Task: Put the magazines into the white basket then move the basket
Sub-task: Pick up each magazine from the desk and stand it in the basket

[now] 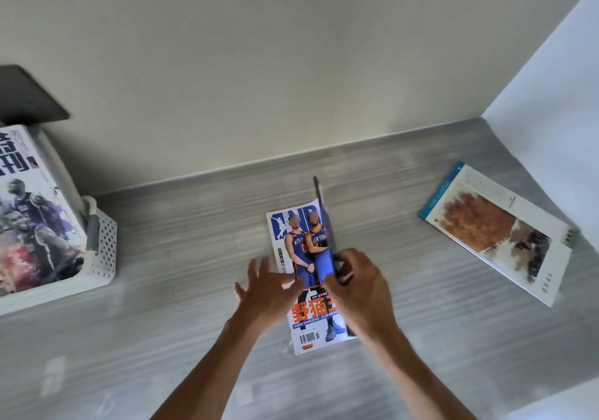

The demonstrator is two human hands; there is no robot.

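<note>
White basket (103, 251) cropped left; right hand (359, 286) seemingly gripping blurred basketball magazine (301, 257).

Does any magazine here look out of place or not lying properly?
Yes. The right hand lifts one edge of the basketball magazine, so it stands tilted, not flat. Another magazine lies askew, far from the white basket.

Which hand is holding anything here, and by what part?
The right hand grips the basketball magazine at its right edge, lifting the cover. The left hand is open, holding nothing.
</note>
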